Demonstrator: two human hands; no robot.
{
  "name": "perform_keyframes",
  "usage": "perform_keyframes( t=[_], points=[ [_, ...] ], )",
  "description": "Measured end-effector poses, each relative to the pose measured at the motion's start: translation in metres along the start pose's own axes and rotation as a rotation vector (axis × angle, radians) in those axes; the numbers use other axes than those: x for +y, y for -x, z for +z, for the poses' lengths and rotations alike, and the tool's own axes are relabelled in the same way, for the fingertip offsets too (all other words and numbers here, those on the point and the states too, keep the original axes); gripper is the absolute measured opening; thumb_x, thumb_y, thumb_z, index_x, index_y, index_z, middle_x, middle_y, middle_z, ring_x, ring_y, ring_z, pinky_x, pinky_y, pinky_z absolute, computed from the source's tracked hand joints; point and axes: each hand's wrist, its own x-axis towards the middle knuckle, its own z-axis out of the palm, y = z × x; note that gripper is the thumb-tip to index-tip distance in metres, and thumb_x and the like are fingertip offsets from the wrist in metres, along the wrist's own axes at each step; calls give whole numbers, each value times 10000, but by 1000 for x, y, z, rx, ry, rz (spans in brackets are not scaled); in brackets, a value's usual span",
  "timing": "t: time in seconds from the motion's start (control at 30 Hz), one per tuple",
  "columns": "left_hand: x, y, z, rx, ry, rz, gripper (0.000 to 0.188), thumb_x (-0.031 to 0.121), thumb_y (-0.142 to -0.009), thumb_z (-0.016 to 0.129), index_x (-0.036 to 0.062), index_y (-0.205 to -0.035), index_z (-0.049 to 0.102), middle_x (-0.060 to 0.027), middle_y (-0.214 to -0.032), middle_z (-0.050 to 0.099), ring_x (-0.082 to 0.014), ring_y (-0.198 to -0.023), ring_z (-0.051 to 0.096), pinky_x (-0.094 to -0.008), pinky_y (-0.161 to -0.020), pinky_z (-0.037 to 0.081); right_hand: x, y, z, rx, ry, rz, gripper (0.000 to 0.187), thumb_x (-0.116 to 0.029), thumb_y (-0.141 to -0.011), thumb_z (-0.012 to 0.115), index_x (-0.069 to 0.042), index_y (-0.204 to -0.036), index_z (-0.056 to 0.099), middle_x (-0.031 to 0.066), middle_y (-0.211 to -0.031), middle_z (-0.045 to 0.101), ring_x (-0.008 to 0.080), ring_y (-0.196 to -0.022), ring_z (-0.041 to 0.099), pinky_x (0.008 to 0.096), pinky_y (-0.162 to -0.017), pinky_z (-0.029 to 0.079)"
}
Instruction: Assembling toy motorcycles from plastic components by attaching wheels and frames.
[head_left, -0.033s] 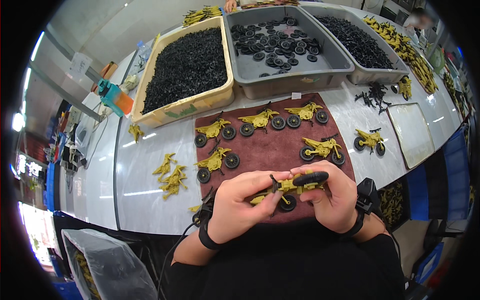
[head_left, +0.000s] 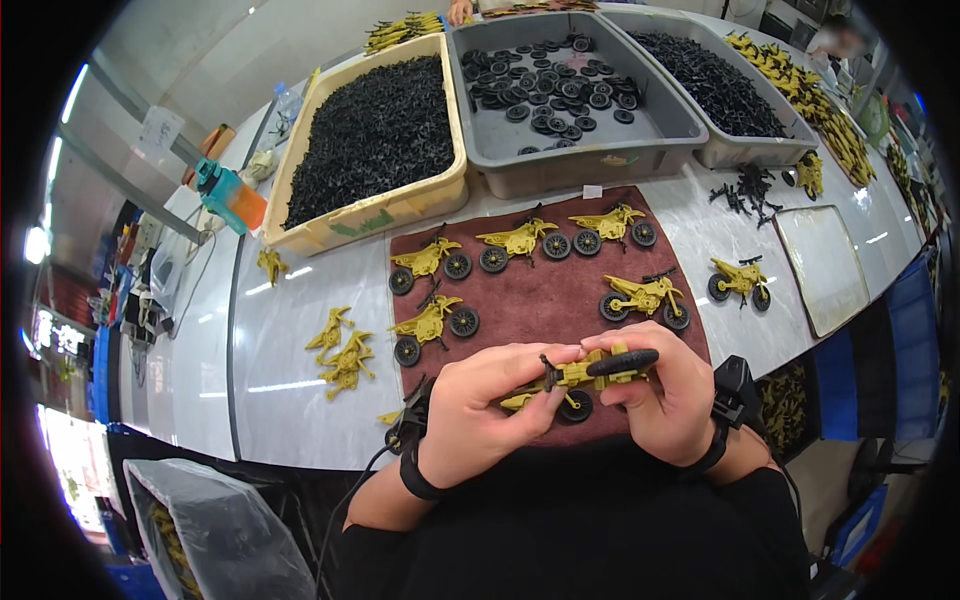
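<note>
The held toy motorbike is mustard yellow with a black wheel, and the finished-looking toy motorbikes share that pairing. The cloth is plain maroon; the table, white with grey marbling. The left bin is cream smeared with green, the middle bin and right bin grey. The bottle runs teal to orange, and the wrist straps and shirt are black

I wear a short-sleeved black top, a black left wristband, a matching right wristband, a boxy black module and a thin dark cable by my left forearm.
</note>
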Motion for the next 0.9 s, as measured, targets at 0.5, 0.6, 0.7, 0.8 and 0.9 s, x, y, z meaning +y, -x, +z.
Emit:
perform_keyframes(
  t=[0.5, 0.6, 0.7, 0.8, 0.9],
  points=[
    [5, -1, -6, -187, 467, -118, 619, 173, -886, 654, 18, -1419, 380, -133, -1224, 578, -228, -1096, 583, -313, -963, 438, 16, -11, -20, -8, -43, -305, 313, -20, -713, 723, -173, -986, 717, 133, -1189, 570, 312, -1120, 509, 408, -945, 417],
    [6, -3, -13, -174, 489, -462, 494, 174, -918, 627, -32, -1330, 451, -137, -1253, 556, -205, -1097, 571, -331, -982, 430, 22, -6, -22, -83, -48, -305, 322, -29, -680, 749, -224, -936, 746, 123, -1253, 476, 294, -1140, 455, 409, -955, 395],
    [3, -4, -14, -206, 481, -627, 329, 139, -908, 648, -20, -1184, 565, -77, -1128, 602, -115, -999, 583, -261, -852, 483, 30, -9, -23, -125, -33, -415, 364, -1, -709, 730, -186, -1022, 724, 124, -1271, 448, 280, -1106, 489, 384, -933, 425],
    [-5, 2, -11, 64, 253, -276, 282, 69, -830, 709, -19, -1080, 612, -61, -977, 623, -140, -891, 603, -259, -776, 491, 34, -5, -22, -6, -230, -18, 455, -72, -915, 594, -22, -1346, 456, 170, -1252, 487, 232, -1012, 590, 325, -905, 481],
    [-7, 3, -8, 180, -131, -17, 327, 18, -755, 747, -14, -1053, 618, -91, -986, 627, -181, -885, 607, -273, -762, 490, 30, -4, -25, -57, -508, 256, 443, -125, -950, 557, -5, -1354, 419, 173, -1213, 540, 220, -1026, 593, 333, -886, 499]
  ],
)
